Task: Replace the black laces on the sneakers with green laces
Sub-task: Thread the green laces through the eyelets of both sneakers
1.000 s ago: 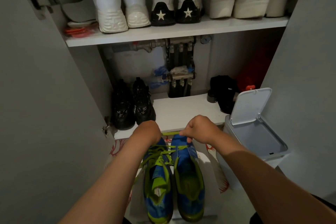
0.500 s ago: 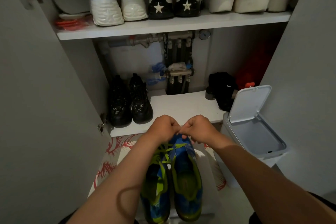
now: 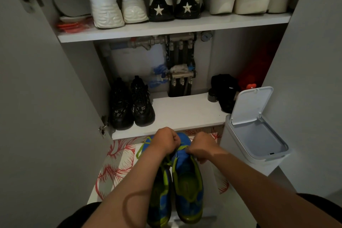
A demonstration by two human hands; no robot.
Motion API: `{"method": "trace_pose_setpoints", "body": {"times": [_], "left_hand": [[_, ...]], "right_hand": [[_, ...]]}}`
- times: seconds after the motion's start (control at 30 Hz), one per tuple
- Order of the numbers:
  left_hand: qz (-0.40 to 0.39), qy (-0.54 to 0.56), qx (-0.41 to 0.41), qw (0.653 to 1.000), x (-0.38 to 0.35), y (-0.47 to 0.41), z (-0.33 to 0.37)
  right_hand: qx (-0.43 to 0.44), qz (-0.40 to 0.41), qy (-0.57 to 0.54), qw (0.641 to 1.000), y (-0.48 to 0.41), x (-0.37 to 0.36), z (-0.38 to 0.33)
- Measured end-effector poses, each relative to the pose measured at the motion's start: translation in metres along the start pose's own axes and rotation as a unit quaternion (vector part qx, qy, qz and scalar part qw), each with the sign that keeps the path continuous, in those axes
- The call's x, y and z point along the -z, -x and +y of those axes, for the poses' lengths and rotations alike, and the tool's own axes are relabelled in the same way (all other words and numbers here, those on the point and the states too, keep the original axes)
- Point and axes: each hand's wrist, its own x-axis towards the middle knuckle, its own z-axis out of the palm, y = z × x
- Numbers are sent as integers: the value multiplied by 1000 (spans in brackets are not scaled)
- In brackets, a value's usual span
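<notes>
Fingers (image 3: 175,141) curled tight on both your left hand (image 3: 165,140) and right hand (image 3: 201,148), pinching the green lace (image 3: 182,147) strung between them. The blue sneakers (image 3: 187,181) sit paired just under those fingers, heels toward you.

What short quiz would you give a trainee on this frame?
1. True or false: the left hand and right hand both grip the green lace at the blue sneakers.
2. The bin has its lid: A open, B closed, C missing.
3. What colour is the pair of shoes on the lower shelf?
Key: 1 true; 2 A; 3 black.
</notes>
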Motion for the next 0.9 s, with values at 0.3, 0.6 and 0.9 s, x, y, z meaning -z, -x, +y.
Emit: {"method": "trace_pose_setpoints", "body": {"times": [0.3, 0.6, 0.9], "left_hand": [[-9, 9, -14, 1000, -25, 2, 1], [-2, -1, -10, 1000, -36, 1, -1], [-25, -12, -7, 1000, -40, 1, -1]], "right_hand": [[-70, -33, -148, 986, -11, 0, 16], [-82, -48, -180, 979, -13, 0, 18], [-76, -41, -159, 983, -12, 1, 16]]}}
